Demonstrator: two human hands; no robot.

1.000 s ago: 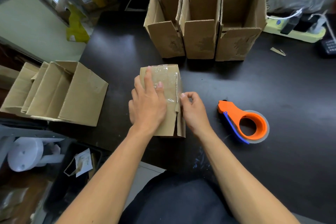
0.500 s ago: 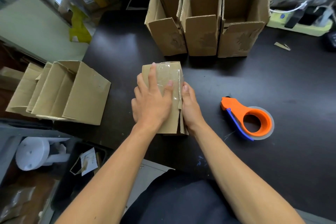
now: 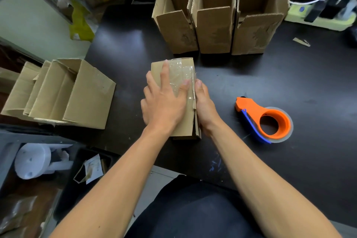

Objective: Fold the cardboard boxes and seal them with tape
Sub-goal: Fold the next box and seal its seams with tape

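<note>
A small cardboard box [image 3: 185, 67] lies on its side in the middle of the dark table [image 3: 289, 83], with clear tape across its far end. My left hand [image 3: 164, 100] lies flat on its top face, fingers spread, pressing the tape. My right hand [image 3: 204, 106] presses against the box's right side, fingers straight along the taped edge. An orange tape dispenser [image 3: 268, 120] with a blue blade guard lies to the right, untouched.
Three open cardboard boxes [image 3: 214, 27] stand upright in a row at the back. Several open boxes [image 3: 77, 94] lie on their sides at the left edge. A green power strip [image 3: 318, 19] sits at the back right. A cardboard scrap [image 3: 301, 41] lies near it.
My right hand went from pinching the box's right edge with curled fingers to lying straight along its side. My left hand stayed on top, its thumb sliding over the tape.
</note>
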